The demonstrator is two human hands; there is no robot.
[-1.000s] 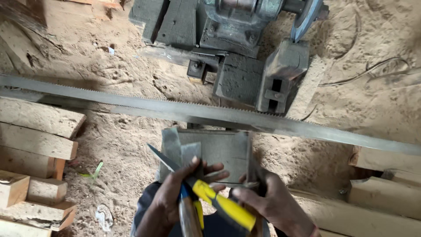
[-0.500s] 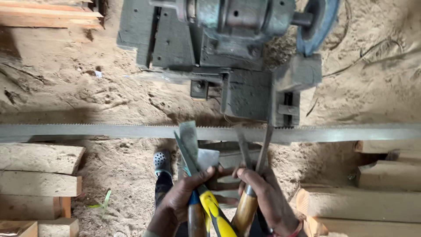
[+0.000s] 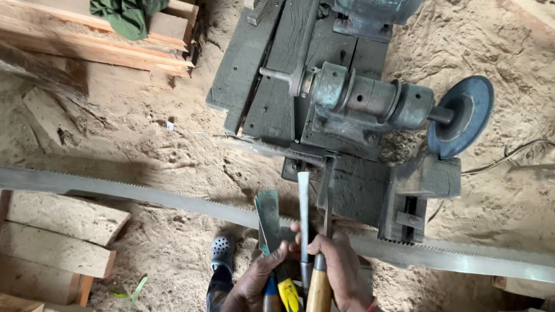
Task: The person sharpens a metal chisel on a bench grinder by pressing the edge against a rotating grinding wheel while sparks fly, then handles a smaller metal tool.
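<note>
I'm looking straight down at both hands, low in the middle of the view. My left hand [image 3: 257,283] is curled around a bunch of chisel handles, one yellow handle [image 3: 288,293] and a blue one [image 3: 270,292] beside it, with the wide green-grey blade [image 3: 269,219] standing up out of the fist. My right hand [image 3: 341,268] is wrapped tight on a wooden handle [image 3: 318,292], thumb and fingers pinching round the shaft of the narrow chisel [image 3: 303,199], whose pale blade points away from me. A third, darker blade [image 3: 328,211] runs just beside it. So both sets of fingers are closed, gripping tools, and the chisels are bunched together between the two hands, touching.

Under the blades a long toothed saw band [image 3: 144,196] crosses the sand from left to right. Beyond it sits the grinder [image 3: 358,98] on its dark wooden base [image 3: 272,86], the round blue-grey wheel [image 3: 462,115] off to the right. Wooden blocks [image 3: 58,231] lie at the left, planks [image 3: 87,40] at the top with a green cloth [image 3: 124,14] on them. A grey clog [image 3: 221,251] shows by my left wrist.
</note>
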